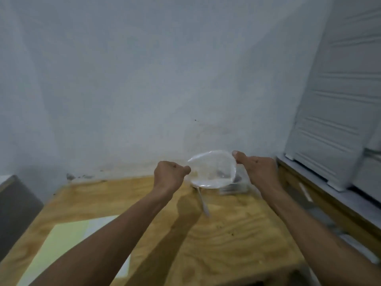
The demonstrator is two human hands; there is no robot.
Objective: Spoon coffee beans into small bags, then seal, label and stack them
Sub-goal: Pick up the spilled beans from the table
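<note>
While the left hand (170, 174) and right hand (254, 169) pinch opposite edges of a clear bag (212, 169) above the desk (226, 234) — fingers clenched on plastic — filling looks barely begun; sealing, labelling, stacking remain.

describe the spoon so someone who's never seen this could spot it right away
Start at the wooden table against the pale wall. Both hands hold a clear plastic bag above its far side. Just below the bag, the white plastic spoon lies on the wood, the only thin white stick there, unlike the flat yellow paper at near left.
</note>
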